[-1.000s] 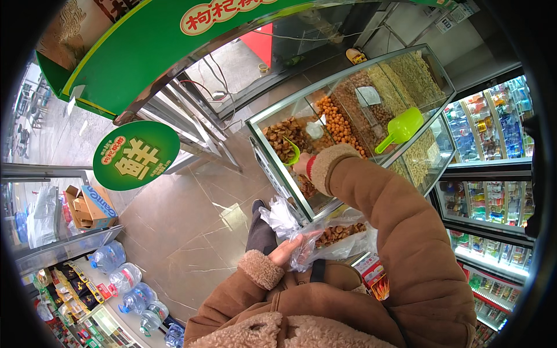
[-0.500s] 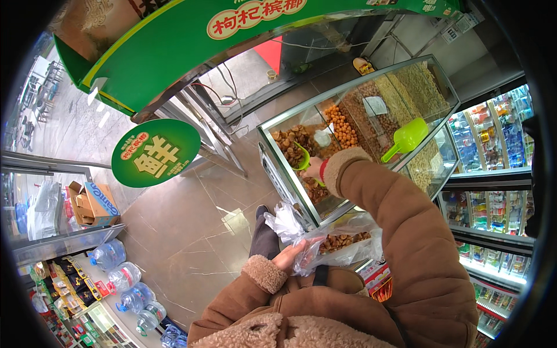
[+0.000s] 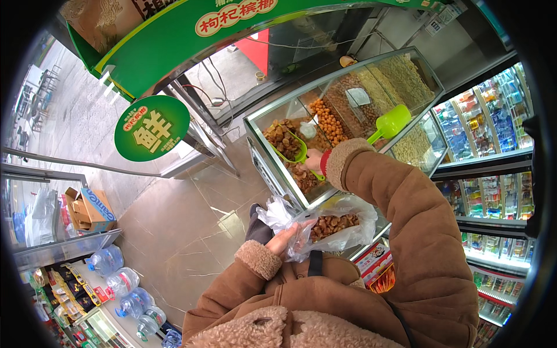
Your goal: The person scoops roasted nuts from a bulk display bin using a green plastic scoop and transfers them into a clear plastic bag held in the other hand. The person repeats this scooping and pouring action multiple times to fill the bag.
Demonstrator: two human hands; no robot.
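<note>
My right hand is closed round the handle of a lime-green scoop, reaching into the left end of a glass-sided bin case. Brown snack pieces lie against the scoop's blade; whether they all rest in it I cannot tell. Nearer to me, my left hand grips the gathered side of a clear plastic bag. Its mouth gapes beside the case's near corner, and brown snack pieces lie inside. The left fingertips are partly hidden by the plastic.
The glass case has compartments of orange balls, nuts and pale seeds. A second green scoop lies on it at the right. Lit drink fridges stand to the right. Water bottles line the left; a green round sign stands beyond.
The scoop has turned within the brown pieces and its blade shows more to the left. The bag's mouth has spread wider, showing more of its contents. The whole view has shifted slightly.
</note>
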